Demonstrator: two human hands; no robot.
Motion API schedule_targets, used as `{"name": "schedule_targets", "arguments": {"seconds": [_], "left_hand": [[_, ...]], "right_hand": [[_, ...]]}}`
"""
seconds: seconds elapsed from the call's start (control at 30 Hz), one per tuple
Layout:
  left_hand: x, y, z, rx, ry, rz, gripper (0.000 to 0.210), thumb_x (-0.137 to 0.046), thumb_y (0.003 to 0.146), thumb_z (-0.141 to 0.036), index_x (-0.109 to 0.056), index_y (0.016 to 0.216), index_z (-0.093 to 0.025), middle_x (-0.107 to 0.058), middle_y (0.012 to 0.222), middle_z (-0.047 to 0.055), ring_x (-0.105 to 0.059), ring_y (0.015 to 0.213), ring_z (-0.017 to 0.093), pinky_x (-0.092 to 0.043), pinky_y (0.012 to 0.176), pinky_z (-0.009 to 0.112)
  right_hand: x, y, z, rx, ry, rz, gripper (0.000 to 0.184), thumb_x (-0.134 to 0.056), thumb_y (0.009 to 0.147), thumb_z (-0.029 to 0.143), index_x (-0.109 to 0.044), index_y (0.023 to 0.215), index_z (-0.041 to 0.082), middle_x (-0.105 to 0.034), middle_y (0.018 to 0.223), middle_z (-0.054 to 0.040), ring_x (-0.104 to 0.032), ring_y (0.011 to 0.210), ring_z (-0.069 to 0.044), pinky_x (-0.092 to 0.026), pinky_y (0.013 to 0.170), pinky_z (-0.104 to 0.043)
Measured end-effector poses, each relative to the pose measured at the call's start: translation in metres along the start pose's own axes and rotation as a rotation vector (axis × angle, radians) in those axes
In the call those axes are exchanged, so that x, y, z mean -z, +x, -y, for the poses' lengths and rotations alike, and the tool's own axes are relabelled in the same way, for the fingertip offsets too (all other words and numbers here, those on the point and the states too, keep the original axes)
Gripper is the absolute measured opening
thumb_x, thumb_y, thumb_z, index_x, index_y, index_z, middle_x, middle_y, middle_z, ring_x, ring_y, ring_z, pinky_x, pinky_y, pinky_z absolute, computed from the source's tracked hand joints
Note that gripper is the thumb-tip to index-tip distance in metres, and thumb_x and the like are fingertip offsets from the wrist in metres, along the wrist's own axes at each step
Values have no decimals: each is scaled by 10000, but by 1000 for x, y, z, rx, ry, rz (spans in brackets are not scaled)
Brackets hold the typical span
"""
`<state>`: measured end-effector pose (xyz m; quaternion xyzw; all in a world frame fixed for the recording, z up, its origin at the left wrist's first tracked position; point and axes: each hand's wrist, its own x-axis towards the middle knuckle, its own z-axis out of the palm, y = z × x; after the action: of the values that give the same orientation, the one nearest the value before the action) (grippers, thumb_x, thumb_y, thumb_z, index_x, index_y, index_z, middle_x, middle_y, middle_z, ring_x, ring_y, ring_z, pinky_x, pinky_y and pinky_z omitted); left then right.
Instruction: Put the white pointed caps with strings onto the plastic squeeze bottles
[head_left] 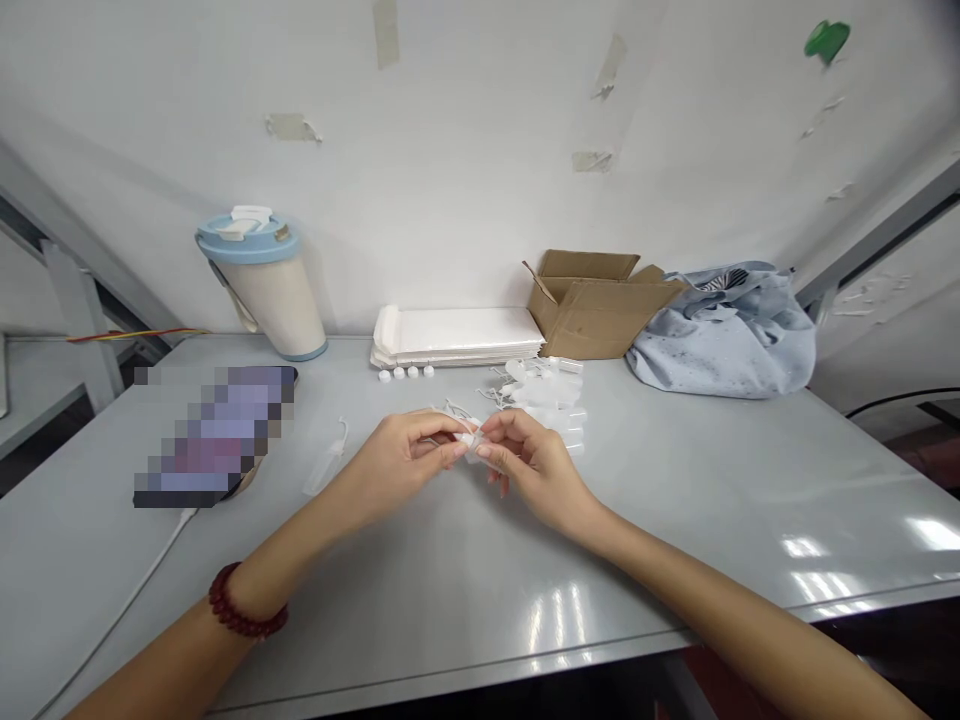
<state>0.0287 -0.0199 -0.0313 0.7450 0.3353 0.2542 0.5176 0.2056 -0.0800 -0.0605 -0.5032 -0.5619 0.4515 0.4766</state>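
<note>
My left hand (394, 460) and my right hand (544, 470) meet over the middle of the table, fingertips pinched together. Between them is a small clear plastic piece with a white cord (472, 437), mostly covered by the fingers, so its full shape is hidden. Just behind my right hand lies a pile of similar clear and white pieces (546, 385) with thin white cords. One more clear piece with a white cord loop (326, 465) rests flat to the left of my left hand. Several small white caps (400, 373) stand in a row beyond the hands.
Against the wall are a stack of white padded envelopes (465, 332), an open cardboard box (600, 312) and a light blue cloth bag (727, 335). A cream tumbler with a blue lid (274, 295) stands back left. Before it lies a phone (225, 430) on a white cable (124, 615).
</note>
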Motion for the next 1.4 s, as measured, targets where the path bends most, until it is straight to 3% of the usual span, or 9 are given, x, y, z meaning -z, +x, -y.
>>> {"name": "schedule_targets", "arguments": {"seconds": [0.23,0.43,0.63,0.77,0.9,1.03,1.13,1.4], "left_hand": [[3,1,-3,119,19,77,309,-522,860,-449,-652,792,-177,-628,680,1,-600,642,149,-489,641,264],[1,-2,-5,61,101,70,252,-530,864,-392,-666,818,-185,-619,715,4,-583,679,152,-468,637,249],[4,-2,-5,-65,108,123,194,-525,872,-310,-684,912,-206,-676,998,39,-608,931,195,-480,810,282],[2,-4,-7,-60,124,150,209,-523,877,-340,-688,873,-212,-695,963,33,-629,893,198,-492,795,286],[-2,-5,-8,-37,40,159,204,-531,871,-339,-689,896,-213,-697,992,37,-641,900,198,-499,807,289],[-2,-3,-9,32,31,44,219,-550,848,-365,-670,919,-196,-698,883,27,-643,793,181,-511,735,281],[0,-1,-10,82,48,-20,249,-555,833,-402,-669,882,-186,-682,785,15,-632,698,165,-507,679,275],[3,0,-5,127,42,58,340,-493,871,-460,-639,766,-172,-631,701,6,-595,635,140,-478,635,259]], "right_hand": [[0,-5,4,132,-202,-72,136,-585,845,293,-527,920,195,-575,741,-5,-537,574,-109,-453,477,-230],[1,-4,5,160,-222,-42,89,-555,861,265,-508,891,196,-545,677,21,-491,519,-92,-422,467,-219],[1,-2,9,36,-21,41,133,-557,847,304,-512,904,192,-545,645,36,-488,493,-88,-411,424,-199],[3,0,12,-116,123,110,192,-518,862,377,-465,897,196,-618,625,20,-446,385,-76,-332,348,-180],[3,2,12,-175,151,67,216,-530,853,403,-451,864,202,-624,576,27,-451,353,-76,-312,351,-178],[3,2,10,-69,69,43,241,-536,855,421,-526,848,180,-580,615,24,-482,448,-84,-393,437,-215],[3,0,7,36,-123,-1,217,-586,836,351,-588,965,176,-598,713,0,-518,553,-105,-441,522,-245],[3,-3,4,267,-417,-128,185,-550,860,251,-602,1024,180,-663,839,-44,-574,671,-145,-464,578,-269]]}}
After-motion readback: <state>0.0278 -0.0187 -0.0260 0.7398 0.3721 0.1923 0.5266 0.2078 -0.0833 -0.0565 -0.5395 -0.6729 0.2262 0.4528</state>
